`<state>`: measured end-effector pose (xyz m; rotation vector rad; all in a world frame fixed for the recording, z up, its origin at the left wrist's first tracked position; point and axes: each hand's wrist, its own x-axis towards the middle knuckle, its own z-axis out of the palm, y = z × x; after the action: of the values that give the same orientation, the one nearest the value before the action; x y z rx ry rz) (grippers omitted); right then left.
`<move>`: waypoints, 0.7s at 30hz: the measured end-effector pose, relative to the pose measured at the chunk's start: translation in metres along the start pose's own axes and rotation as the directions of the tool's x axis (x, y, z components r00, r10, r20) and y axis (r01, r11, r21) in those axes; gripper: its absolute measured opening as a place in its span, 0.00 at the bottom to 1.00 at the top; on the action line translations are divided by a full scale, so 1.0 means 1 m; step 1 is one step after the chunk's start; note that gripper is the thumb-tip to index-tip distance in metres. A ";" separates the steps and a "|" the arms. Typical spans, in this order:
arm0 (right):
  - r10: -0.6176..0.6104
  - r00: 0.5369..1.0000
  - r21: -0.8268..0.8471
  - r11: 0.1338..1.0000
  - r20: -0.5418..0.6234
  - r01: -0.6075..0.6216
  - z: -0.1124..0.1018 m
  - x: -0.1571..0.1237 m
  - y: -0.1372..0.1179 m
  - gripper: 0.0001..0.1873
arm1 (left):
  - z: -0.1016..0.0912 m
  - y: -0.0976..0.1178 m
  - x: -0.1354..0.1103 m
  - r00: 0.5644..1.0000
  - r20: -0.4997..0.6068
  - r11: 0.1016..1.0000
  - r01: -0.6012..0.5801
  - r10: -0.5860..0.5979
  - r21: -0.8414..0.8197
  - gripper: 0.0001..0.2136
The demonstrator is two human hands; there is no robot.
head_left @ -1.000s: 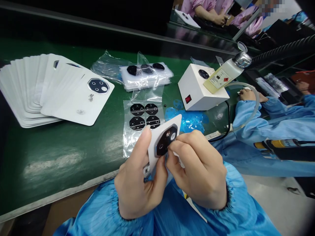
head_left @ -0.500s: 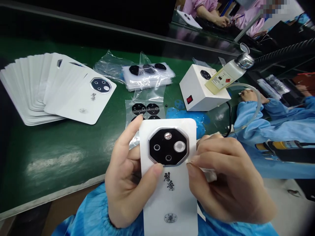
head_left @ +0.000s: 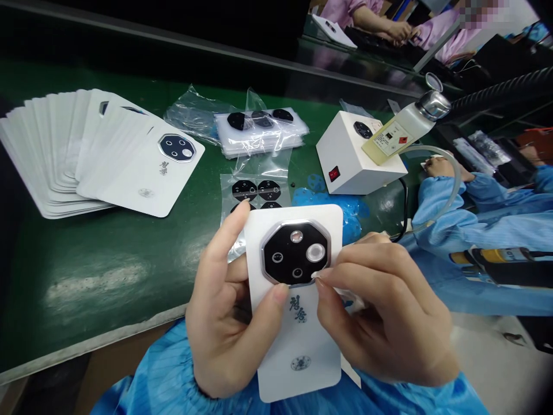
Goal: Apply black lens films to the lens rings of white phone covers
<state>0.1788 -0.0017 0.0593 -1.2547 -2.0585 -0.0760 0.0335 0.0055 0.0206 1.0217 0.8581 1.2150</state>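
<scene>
The left hand [head_left: 224, 323] clamps a smooth white card [head_left: 298, 351] between thumb and fingers, holding it up over the front edge of the bench [head_left: 108, 276]. On the card sits a glossy black octagonal lens plate [head_left: 295, 252] with a bright metal rim and round openings. The right hand [head_left: 384, 323] is pinched closed on a soft white wipe [head_left: 352, 304], its fingertips [head_left: 318, 275] at the rim's lower right corner. A fingernail pressing there could scratch the polished metal, while loose wipe fibres could leave lint on the gloss. A slipping thumb could smudge the plate or knock it askew. A bagged sheet of black lens plates [head_left: 254, 193] lies behind the hands.
</scene>
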 end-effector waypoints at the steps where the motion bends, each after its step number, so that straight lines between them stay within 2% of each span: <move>1: -0.006 1.000 0.004 1.000 -0.007 0.006 0.002 -0.001 0.000 0.07 | 0.000 -0.001 0.000 1.000 -0.001 0.999 -0.021 0.021 0.033 0.31; 10: -0.057 0.998 -0.031 0.998 -0.012 0.057 0.011 -0.008 0.001 0.05 | 0.006 -0.013 -0.003 0.967 -0.102 0.922 -0.187 0.234 0.340 0.34; 16: -0.094 0.995 -0.094 0.991 0.033 0.096 0.012 -0.005 0.003 0.03 | 0.003 -0.013 -0.004 0.969 0.008 0.886 -0.228 0.245 0.403 0.37; 19: -0.088 0.992 -0.091 0.991 0.091 0.096 0.010 -0.003 0.003 0.04 | -0.002 -0.015 -0.006 0.966 0.012 0.885 -0.242 0.259 0.397 0.38; 21: -0.094 0.991 -0.083 0.991 0.096 0.102 0.010 -0.002 0.003 0.04 | -0.007 -0.016 -0.007 0.984 0.010 0.933 -0.174 0.181 0.315 0.39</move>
<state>0.1762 0.0019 0.0496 -1.2290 -2.2179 -0.1583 0.0313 -0.0016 0.0033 1.3718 1.0139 1.2650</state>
